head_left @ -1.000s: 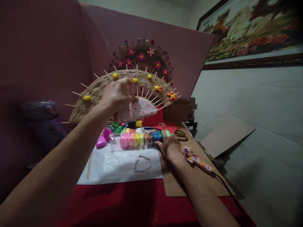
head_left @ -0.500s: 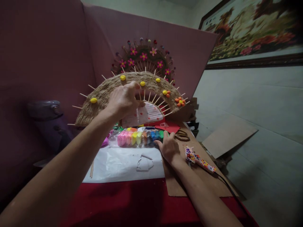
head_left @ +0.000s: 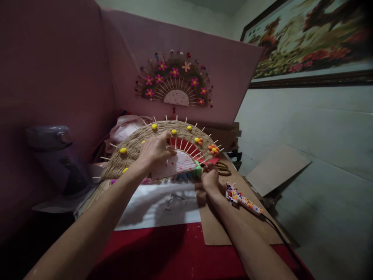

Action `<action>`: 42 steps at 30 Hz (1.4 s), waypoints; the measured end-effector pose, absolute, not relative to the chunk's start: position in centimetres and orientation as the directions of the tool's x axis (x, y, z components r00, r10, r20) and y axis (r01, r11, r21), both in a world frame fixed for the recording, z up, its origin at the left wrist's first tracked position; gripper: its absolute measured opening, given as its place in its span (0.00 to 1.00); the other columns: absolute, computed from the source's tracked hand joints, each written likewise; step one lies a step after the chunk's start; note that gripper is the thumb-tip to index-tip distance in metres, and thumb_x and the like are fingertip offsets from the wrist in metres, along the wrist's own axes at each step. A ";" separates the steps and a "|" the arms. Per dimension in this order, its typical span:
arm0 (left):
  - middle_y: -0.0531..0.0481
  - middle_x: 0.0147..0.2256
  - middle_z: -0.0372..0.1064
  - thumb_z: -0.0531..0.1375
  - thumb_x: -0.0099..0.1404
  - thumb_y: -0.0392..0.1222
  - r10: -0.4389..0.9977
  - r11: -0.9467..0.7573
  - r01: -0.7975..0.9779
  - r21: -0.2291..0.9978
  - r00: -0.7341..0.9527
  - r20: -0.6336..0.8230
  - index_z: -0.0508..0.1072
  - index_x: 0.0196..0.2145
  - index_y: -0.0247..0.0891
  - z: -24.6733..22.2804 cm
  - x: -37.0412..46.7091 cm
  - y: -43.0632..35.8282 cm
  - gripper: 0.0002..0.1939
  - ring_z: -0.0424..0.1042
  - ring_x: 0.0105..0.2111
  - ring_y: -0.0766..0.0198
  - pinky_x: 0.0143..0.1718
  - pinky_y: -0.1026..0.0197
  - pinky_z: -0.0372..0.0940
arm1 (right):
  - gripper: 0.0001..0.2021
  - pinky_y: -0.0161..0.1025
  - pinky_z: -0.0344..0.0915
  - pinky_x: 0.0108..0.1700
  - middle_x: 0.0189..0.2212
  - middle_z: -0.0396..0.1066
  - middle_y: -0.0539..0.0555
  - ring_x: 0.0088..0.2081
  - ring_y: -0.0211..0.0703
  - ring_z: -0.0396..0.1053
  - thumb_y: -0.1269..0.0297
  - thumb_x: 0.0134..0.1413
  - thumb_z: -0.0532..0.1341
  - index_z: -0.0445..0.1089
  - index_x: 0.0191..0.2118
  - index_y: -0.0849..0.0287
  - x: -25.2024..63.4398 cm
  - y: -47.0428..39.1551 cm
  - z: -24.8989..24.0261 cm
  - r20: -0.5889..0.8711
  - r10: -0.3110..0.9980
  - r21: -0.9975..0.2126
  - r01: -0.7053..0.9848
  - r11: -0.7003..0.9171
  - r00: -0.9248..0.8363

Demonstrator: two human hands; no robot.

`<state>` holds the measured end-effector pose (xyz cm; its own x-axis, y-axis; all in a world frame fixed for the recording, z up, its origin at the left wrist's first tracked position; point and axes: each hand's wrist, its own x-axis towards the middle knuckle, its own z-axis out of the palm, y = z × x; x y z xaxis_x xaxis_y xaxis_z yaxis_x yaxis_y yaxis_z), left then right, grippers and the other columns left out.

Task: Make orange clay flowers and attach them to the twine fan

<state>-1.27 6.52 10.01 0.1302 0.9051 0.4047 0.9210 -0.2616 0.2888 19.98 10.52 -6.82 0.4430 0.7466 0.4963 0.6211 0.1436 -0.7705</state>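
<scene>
My left hand [head_left: 155, 151] is closed on the inner part of a half-round fan [head_left: 131, 157], its thumb by the spotted white centre piece. The fan is wound with brown twine, has thin sticks poking out, and bears yellow clay dots and an orange clay flower [head_left: 213, 149]. It is held tilted above the table. My right hand [head_left: 210, 179] has its fingers curled by the fan's lower right end, beside a green clay pack [head_left: 198, 170]. What lies within those fingers is hidden. Most of the clay packs are behind the fan.
A flowered glue gun [head_left: 243, 199] with a black cord lies on brown cardboard [head_left: 217, 229] at right. Scissors [head_left: 223, 168] are behind it. White sheet [head_left: 157, 212] covers part of the red cloth [head_left: 151, 252]. A purple bottle [head_left: 58, 163] stands left; a finished fan [head_left: 176, 97] hangs behind.
The fan has come down with my left hand, now covering most of the clay packs and uncovering the hanging fan. My right hand's fingers have curled in near the fan's end.
</scene>
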 end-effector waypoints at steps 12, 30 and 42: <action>0.45 0.37 0.75 0.61 0.54 0.50 0.946 -0.224 0.924 0.309 0.131 0.296 0.66 0.52 0.44 5.8 -1.9 6.7 0.27 0.71 0.41 0.50 0.36 0.56 0.60 | 0.18 0.46 0.63 0.49 0.50 0.60 0.66 0.51 0.48 0.63 0.64 0.62 0.41 0.54 0.53 0.64 20.4 7.0 -1.3 0.658 0.308 -0.752 0.620 0.224 0.687; 0.48 0.33 0.75 0.61 0.54 0.50 0.952 -0.290 0.877 0.383 0.222 0.213 0.67 0.50 0.48 0.8 -2.4 5.6 0.24 0.72 0.35 0.52 0.30 0.58 0.58 | 0.14 0.55 0.58 0.54 0.50 0.59 0.58 0.54 0.48 0.59 0.69 0.58 0.49 0.58 0.50 0.56 15.6 1.6 -1.4 0.938 0.292 -0.337 0.699 0.631 0.189; 0.49 0.33 0.75 0.59 0.55 0.49 0.952 -0.292 0.882 0.369 0.234 0.196 0.69 0.47 0.49 0.8 -2.9 5.4 0.20 0.72 0.33 0.54 0.28 0.60 0.56 | 0.13 0.52 0.62 0.49 0.49 0.60 0.60 0.53 0.48 0.61 0.68 0.60 0.45 0.58 0.49 0.58 16.8 2.6 -0.4 0.900 0.276 -0.434 0.728 0.531 0.336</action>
<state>-2.93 5.40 0.80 0.2336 0.9524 0.1960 0.8821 -0.2924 0.3694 16.83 2.64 -0.44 0.3364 0.2759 0.9004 0.7277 0.5307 -0.4345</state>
